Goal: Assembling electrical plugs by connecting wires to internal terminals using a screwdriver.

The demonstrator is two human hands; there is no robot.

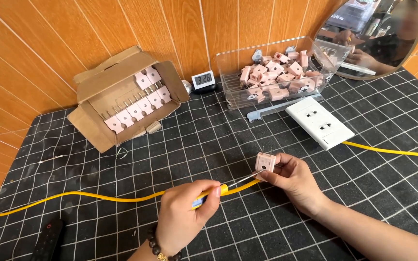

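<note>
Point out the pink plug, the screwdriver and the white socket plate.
pink plug point(265, 162), head view, front face.
screwdriver point(223, 190), head view, yellow handle end.
white socket plate point(319, 122), head view, top face.

Light: bright, even daylight, warm on the far wall | Shadows: soft and short under both hands and near the cardboard box | Glare: sheen on the clear plastic bin and round mirror | Focus: sharp centre, mirror reflection blurred | Edges: wide-angle bend in the grid lines
</note>
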